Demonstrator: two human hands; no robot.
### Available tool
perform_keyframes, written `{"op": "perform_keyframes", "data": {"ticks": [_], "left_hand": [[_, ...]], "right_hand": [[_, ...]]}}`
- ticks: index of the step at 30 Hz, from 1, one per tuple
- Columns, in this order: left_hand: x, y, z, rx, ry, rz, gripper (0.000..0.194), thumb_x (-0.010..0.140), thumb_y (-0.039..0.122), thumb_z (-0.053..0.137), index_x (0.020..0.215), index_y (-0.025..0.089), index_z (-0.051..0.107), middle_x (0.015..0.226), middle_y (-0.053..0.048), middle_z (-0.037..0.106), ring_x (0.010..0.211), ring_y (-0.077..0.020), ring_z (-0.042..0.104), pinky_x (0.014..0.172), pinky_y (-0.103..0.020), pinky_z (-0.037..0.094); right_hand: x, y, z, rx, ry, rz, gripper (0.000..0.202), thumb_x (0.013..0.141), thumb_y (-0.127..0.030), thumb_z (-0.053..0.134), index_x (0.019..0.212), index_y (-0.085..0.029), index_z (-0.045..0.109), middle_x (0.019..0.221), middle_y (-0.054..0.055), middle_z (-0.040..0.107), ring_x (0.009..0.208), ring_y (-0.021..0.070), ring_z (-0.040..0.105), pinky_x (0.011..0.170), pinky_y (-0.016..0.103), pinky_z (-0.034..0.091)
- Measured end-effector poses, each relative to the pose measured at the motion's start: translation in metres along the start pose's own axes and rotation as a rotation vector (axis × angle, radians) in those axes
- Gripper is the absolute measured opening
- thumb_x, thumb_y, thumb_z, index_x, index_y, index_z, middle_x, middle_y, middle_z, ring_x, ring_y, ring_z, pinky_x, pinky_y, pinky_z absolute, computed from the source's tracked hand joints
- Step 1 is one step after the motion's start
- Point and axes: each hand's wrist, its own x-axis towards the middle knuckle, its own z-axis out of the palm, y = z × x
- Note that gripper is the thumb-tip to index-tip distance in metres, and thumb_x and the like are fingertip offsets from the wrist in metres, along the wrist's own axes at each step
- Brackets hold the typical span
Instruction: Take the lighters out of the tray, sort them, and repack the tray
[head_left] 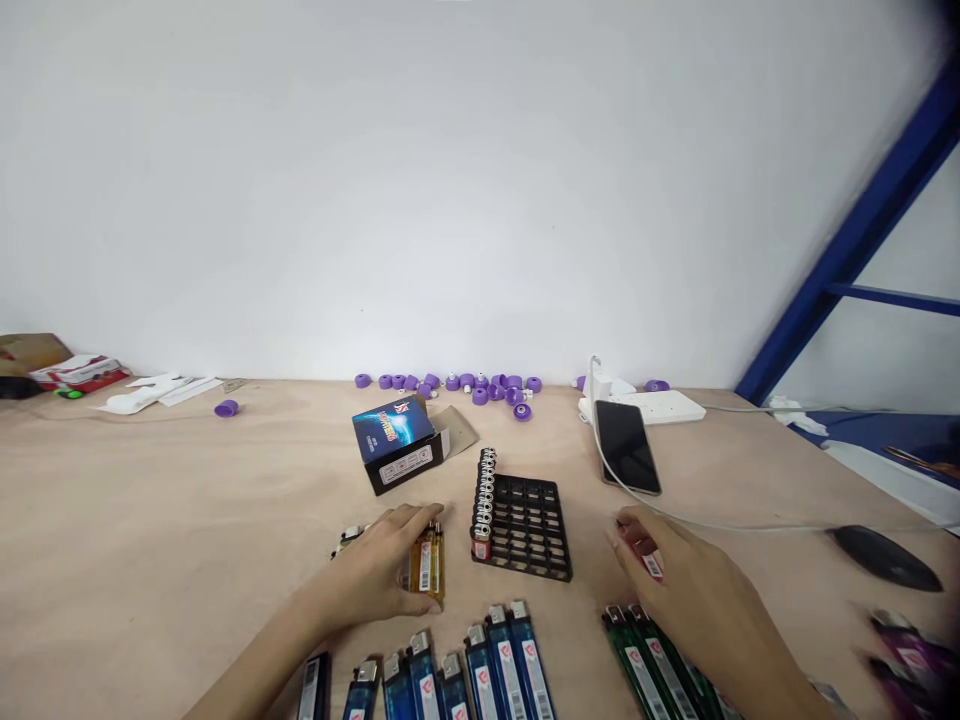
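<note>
My left hand (386, 565) lies over several yellow lighters (427, 565), thumb at their lower end and fingers at their upper end. My right hand (675, 570) is closed around a red lighter (649, 558), mostly hidden by the fingers. Between the hands is a black grid tray (532, 525) with a row of lighters (484, 505) standing along its left side, metal tops up. Blue lighters (491, 665) lie in front of me. Green lighters (649, 660) lie below my right hand, partly covered by it.
An open blue-and-black box (397, 445) lies behind the tray. Purple caps (495, 388) are scattered along the wall. To the right are a phone (628, 447), its white cable, a power strip (667, 406) and a black mouse (885, 557). Purple lighters (911, 655) sit at the lower right.
</note>
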Motion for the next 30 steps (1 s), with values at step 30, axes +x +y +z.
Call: {"op": "perform_keyframes", "data": {"ticks": [30], "left_hand": [[-0.002,0.001,-0.002,0.065,-0.007,-0.007,0.099,0.073,0.041,0.076,0.154,0.020,0.022,0.148,-0.019,0.047,0.134,-0.0358,0.046,0.108,-0.051,0.042]], "right_hand": [[-0.030,-0.028,0.006,0.198,-0.290,-0.355,0.042,0.095,-0.034,0.040,0.133,-0.024,0.055,0.102,0.009,0.072,0.091,0.0268,0.068,0.079,0.043,0.055]]}}
